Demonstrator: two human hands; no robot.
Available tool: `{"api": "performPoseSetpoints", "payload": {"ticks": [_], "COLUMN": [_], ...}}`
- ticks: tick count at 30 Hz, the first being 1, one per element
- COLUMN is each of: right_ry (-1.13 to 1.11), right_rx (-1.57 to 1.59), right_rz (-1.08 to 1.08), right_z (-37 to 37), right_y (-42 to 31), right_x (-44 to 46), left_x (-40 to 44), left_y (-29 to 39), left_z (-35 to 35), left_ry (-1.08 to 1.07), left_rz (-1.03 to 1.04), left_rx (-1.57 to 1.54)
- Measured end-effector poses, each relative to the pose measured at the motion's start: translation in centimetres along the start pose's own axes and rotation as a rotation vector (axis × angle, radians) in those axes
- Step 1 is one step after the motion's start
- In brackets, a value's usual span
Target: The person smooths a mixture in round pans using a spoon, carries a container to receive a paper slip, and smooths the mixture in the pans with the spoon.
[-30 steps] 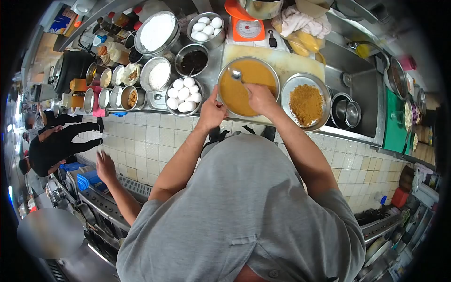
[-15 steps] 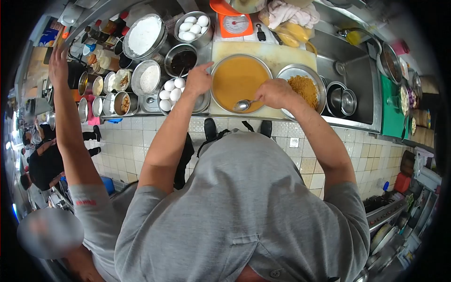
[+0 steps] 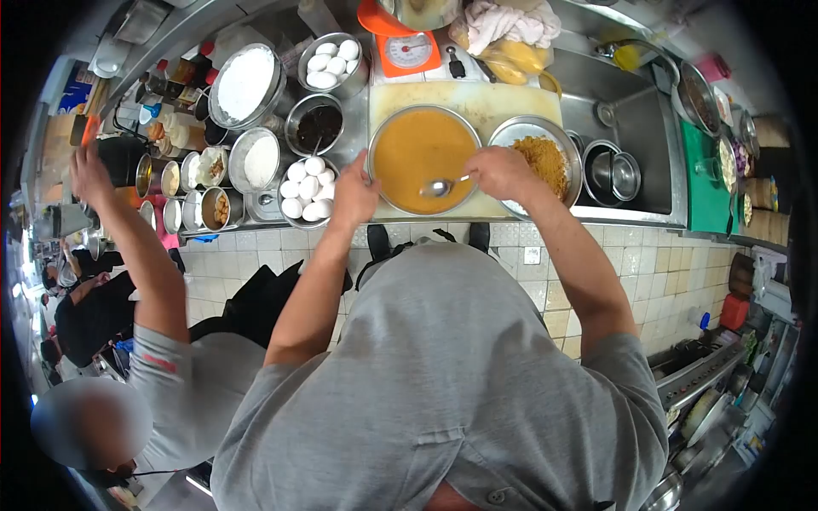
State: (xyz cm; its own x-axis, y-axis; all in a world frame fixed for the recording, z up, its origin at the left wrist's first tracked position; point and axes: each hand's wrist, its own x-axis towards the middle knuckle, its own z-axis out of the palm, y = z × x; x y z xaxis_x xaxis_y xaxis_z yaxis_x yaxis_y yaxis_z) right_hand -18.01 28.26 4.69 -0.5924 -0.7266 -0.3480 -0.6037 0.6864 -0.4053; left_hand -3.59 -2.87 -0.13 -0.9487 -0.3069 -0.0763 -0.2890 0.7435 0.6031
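Note:
A round metal pan of orange-brown mixture (image 3: 422,153) rests on the pale cutting board (image 3: 528,104). My right hand (image 3: 503,175) is closed on the handle of a metal spoon (image 3: 438,186), whose bowl is over the mixture near the pan's front edge. At the pan's left rim is my left hand (image 3: 354,194), its fingers partly curled; whether they grip the rim is unclear. Right of the pan, partly behind my right hand, a metal bowl (image 3: 573,180) holds brown crumbs (image 3: 542,162) over white powder.
White eggs (image 3: 308,189) fill a bowl at left, beside a dark-sauce bowl (image 3: 319,128) and white-powder bowls (image 3: 244,83). An orange scale (image 3: 408,53) stands behind the board. A sink (image 3: 639,111) lies right. A co-worker's arm (image 3: 141,243) reaches in at left.
My left hand has moved from pointing over the pan's left side down to its rim. The spoon stays low over the mixture. The co-worker has come closer at left, arm over the counter.

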Motion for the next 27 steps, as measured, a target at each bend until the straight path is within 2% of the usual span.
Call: {"api": "performPoseSetpoints", "payload": {"ticks": [1,3,7,9,12,16,18,19,21,22,24,25,27], "right_ry": [0.002,0.247,0.160,0.072,0.172,0.109,0.300,0.297,0.128,0.132,0.311,0.308,0.242], "right_rx": [0.000,0.005,0.044,-0.040,0.023,0.028,0.032,0.030,0.083,0.081,-0.035,-0.040,0.022], "right_rz": [-0.003,0.164,-0.031,0.097,0.020,-0.073,0.139,0.131,-0.123,-0.122,0.105,0.099,-0.108], "right_z": [0.1,0.4,1.8,1.1,1.0,1.0,0.2,0.5,1.0,0.6,-0.2,-0.2,0.0], "right_y": [-0.3,-0.9,-2.6,-3.4,-2.9,-3.2,-3.3,-3.0,-2.6,-2.6,-2.5,-2.1,-1.9], "right_x": [0.3,0.9,2.0,2.6,3.2,3.6,4.4,4.7,5.1,5.5,6.2,6.9,7.7], "left_x": [-1.0,-2.6,-3.2,-3.1,-3.5,-3.7,-3.8,-3.9,-4.0,-3.8,-3.8,-3.8,-3.9], "left_y": [0.1,0.3,0.7,1.1,1.8,2.1,1.8,1.6,1.8,2.1,2.1,1.9,0.7], "left_z": [0.0,0.5,0.7,0.3,0.2,-0.1,0.2,0.2,-0.1,-0.2,-0.1,-0.1,0.9], "left_ry": [0.003,-0.162,-0.162,-0.167,-0.154,-0.160,-0.152,-0.146,-0.149,-0.154,-0.160,-0.162,-0.126], "left_rz": [0.000,-0.235,-0.295,-0.294,-0.306,-0.326,-0.309,-0.289,-0.305,-0.317,-0.316,-0.320,-0.263], "left_rx": [0.002,-0.286,-0.440,-0.428,-0.444,-0.475,-0.460,-0.434,-0.436,-0.444,-0.449,-0.447,-0.418]}}
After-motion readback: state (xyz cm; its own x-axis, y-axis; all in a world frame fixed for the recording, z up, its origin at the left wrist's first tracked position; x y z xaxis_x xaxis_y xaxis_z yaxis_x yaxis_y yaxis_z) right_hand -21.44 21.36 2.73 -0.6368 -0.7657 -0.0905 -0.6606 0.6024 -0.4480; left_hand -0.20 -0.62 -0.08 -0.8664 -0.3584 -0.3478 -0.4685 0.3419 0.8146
